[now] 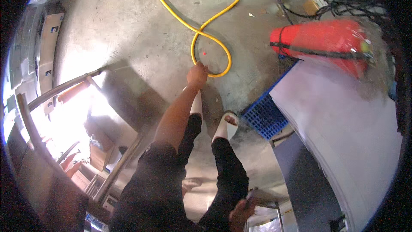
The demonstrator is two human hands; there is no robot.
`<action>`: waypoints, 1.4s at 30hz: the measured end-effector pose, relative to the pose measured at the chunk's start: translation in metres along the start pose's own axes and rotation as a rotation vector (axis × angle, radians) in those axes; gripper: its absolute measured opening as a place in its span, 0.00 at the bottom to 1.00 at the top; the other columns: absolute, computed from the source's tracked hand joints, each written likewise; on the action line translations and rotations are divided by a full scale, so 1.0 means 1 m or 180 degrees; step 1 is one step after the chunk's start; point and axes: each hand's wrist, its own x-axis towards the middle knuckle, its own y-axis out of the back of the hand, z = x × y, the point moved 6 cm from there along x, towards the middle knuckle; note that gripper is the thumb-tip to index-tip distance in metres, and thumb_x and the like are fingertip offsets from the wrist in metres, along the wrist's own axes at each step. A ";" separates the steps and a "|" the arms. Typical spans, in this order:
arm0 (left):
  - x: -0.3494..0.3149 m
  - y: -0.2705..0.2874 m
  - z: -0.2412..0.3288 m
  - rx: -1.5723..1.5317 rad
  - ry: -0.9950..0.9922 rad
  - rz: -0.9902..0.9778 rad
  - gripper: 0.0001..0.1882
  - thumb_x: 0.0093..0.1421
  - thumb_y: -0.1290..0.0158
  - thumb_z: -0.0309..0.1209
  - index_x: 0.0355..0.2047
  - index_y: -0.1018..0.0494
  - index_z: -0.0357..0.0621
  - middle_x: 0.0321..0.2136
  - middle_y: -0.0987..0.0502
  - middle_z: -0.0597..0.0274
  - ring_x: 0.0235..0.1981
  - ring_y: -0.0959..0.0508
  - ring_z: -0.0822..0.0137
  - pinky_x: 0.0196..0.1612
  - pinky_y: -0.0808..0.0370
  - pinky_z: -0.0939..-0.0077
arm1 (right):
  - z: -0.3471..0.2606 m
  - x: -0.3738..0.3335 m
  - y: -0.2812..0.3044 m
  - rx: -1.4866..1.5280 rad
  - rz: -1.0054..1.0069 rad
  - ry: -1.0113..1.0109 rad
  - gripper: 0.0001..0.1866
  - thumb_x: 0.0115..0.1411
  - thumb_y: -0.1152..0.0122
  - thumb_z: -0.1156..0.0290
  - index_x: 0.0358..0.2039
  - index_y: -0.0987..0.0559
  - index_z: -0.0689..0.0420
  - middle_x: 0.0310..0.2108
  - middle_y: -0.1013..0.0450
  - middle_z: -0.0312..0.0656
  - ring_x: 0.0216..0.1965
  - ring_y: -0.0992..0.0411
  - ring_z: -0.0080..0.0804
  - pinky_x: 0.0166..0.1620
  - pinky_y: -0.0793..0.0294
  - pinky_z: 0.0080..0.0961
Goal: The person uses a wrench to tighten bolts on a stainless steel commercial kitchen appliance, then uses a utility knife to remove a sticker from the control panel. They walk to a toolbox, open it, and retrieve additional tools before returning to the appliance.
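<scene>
A yellow hose [230, 56] lies on the concrete floor, crossing itself to form a loop. My left hand [197, 76] reaches out in front of me at the near left of that loop, its fingers closed around the hose where it runs under the hand. The hose's upper ends leave the picture at the top. Low on the right, by my thigh, my right hand [242, 214] is curled around a small dark object [249, 199] whose kind I cannot make out.
A blue plastic grid crate [267, 118] and a large white sheet-like stack [343, 129] are at right. Beyond lie a red wrapped bundle [319, 38] and coiled black cables [354, 4]. A metal-framed rack [60, 87] stands at left. My feet [231, 120] are close to the hose.
</scene>
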 end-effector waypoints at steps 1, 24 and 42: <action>0.018 -0.003 -0.001 0.0048 -0.0030 0.0043 0.21 0.67 0.49 0.49 0.49 0.26 0.45 0.42 0.17 0.45 0.47 0.18 0.41 0.48 0.22 0.46 | 0.008 0.000 -0.002 0.0085 -0.0056 -0.0430 0.25 0.68 0.43 0.52 0.52 0.25 0.62 0.35 0.29 0.44 0.35 0.30 0.38 0.41 0.28 0.35; 0.091 -0.032 0.004 0.0672 -0.0322 0.0186 0.23 0.72 0.57 0.48 0.49 0.29 0.39 0.41 0.17 0.45 0.43 0.16 0.43 0.46 0.20 0.49 | 0.072 -0.016 -0.004 0.0184 0.0410 -0.0975 0.26 0.65 0.38 0.44 0.42 0.18 0.58 0.24 0.30 0.37 0.23 0.34 0.29 0.28 0.31 0.29; -0.200 -0.008 0.011 0.0080 -0.1308 -0.0251 0.15 0.62 0.44 0.40 0.38 0.19 0.40 0.33 0.17 0.45 0.36 0.16 0.47 0.43 0.21 0.53 | 0.048 -0.016 0.024 0.0311 -0.0873 -0.0302 0.19 0.69 0.41 0.52 0.43 0.25 0.57 0.31 0.22 0.54 0.32 0.22 0.54 0.36 0.24 0.44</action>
